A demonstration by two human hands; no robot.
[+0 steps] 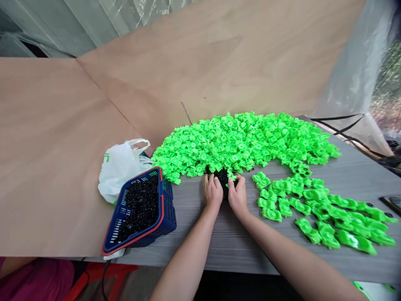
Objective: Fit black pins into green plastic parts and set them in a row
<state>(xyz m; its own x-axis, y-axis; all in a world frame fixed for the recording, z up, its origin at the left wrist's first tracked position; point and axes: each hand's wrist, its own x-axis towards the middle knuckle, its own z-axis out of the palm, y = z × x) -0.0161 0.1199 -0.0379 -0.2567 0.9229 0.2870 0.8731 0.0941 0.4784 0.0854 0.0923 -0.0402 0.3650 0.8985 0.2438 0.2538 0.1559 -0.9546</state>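
My left hand (213,189) is cupped against the left side of a small heap of black parts (222,177) at the middle of the grey table (188,209). On the heap's right side lies my right hand (237,193), its thumb beside a bright green piece (231,174). Both hands face each other with the black parts between them; how firmly the fingers close is hidden. Just behind them rises a large pile of green plastic pieces (241,142).
A blue basket with a red rim (162,205) holds many black parts at the left, beside a white plastic bag (120,169). More green pieces (326,209) spread across the right side. A dark flat object (393,203) lies at the right edge. Another person's sleeve (37,280) shows lower left.
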